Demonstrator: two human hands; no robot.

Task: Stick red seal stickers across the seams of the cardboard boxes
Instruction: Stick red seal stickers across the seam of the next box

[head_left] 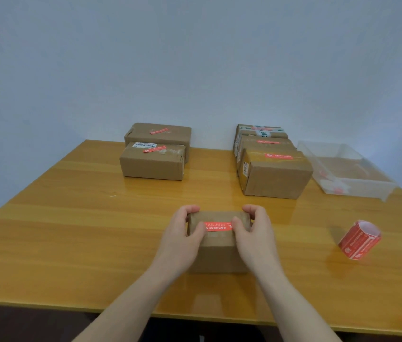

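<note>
A small cardboard box (217, 250) stands on the table in front of me, with a red seal sticker (218, 226) lying across its top. My left hand (182, 233) grips the box's left end, thumb on the sticker's left tip. My right hand (254, 230) grips the right end, thumb on the sticker's right tip. A roll of red seal stickers (359, 240) lies on the table to the right.
Two sealed boxes (154, 159) stand at the back left and three sealed boxes (274, 174) at the back right, each with a red sticker on top. A clear plastic tray (348, 166) sits at the far right. The wooden table (71, 230) ends near me.
</note>
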